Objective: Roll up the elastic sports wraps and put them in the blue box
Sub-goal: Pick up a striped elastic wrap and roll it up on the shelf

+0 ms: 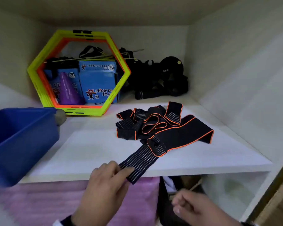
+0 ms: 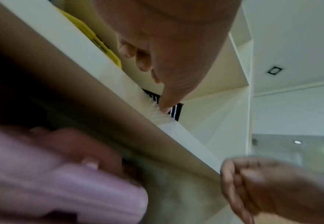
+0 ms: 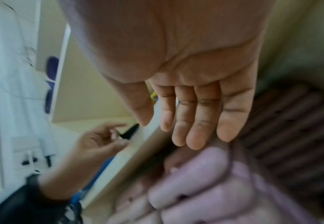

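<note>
Black elastic wraps with orange trim lie in a tangled heap on the white shelf. One grey-striped end runs to the shelf's front edge and hangs slightly over it. My left hand holds that end, thumb pressed on top of it, the other fingers curled. The left wrist view shows that thumb on the striped wrap at the shelf edge. My right hand hovers below the shelf, empty, with its fingers nearly straight. The blue box stands at the shelf's left.
Yellow-green and orange hexagon rings lean at the back, framing blue packets and a purple cone. Black gear fills the back right. A grey ball sits by the box. A pink mat lies under the shelf.
</note>
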Motion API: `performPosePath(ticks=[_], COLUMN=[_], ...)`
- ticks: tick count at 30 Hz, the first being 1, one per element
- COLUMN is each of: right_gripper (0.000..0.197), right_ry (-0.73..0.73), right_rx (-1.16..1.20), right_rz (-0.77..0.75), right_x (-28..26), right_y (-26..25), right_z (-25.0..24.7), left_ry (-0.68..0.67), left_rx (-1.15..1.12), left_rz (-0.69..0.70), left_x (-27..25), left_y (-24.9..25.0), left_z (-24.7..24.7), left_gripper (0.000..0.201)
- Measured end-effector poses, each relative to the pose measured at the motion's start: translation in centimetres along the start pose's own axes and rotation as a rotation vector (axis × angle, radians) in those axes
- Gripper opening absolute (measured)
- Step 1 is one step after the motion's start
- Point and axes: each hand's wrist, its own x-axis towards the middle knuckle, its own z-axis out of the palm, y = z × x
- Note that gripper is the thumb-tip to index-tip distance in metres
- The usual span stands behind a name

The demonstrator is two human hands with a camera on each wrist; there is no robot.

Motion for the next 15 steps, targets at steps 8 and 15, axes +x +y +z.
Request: performPosePath(ticks=[8, 15], right_gripper=[0.049, 0.021], right_ry=[0.103, 0.356], right_rx=[-0.049, -0.042], right_rz=[-0.308, -0.273], right_x=[4.0, 5.9], right_y=[-6.8, -8.2], right_z=[-0.9, -4.2], left_ry=[-0.016, -0.249], left_rx=[-0.074, -0.207], left_rz=[0.215, 0.125], left_x=[5.2, 12.6], left_y=[2.4, -0.7], left_z=[-2.7, -5.1], left_gripper=[0.014, 0.022])
